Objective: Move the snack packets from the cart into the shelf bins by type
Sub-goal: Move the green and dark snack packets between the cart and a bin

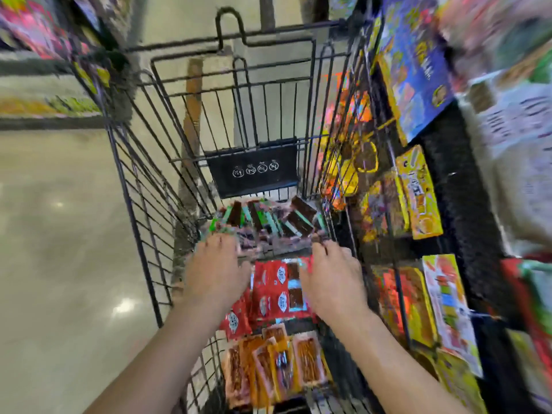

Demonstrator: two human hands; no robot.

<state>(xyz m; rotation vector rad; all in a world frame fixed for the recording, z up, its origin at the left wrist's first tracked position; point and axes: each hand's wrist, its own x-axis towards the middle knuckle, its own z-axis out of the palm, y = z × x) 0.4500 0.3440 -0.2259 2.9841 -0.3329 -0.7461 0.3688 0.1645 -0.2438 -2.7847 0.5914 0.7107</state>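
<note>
The wire cart (pixel 143 186) fills the middle of the view, its far end toward 12 o'clock; a black flap (pixel 254 168) with four white round signs hangs on that end wall. The snack packets all lie in the cart, in three groups by type: green packets (pixel 268 219) with dark brown panels heaped at the far end just under the flap; red packets (pixel 274 288) in the middle; orange packets (pixel 277 369) nearest, toward 6 o'clock.

Both bare forearms come in from 6 o'clock, backs of the hands up; the left hand (pixel 215 270) sits at 9 o'clock of the red packets, its fingers reaching onto the near edge of the green heap; the right hand (pixel 331 279) sits at 3 o'clock of the red packets, its fingers likewise at the heap's near edge, by the cart's right wall. The fingertips are smeared by blur and sunk among the wrappers; whether either hand grips a packet or only touches, I cannot tell.

At 3 o'clock, close beside the cart, stands a dark shelf (pixel 448 162) with bright goods: a blue box (pixel 412 70) toward 1 o'clock; a yellow box (pixel 418 192) below it; more blurred packs toward 4 o'clock. A glossy pale floor (pixel 59 234) spreads at 9 o'clock.
</note>
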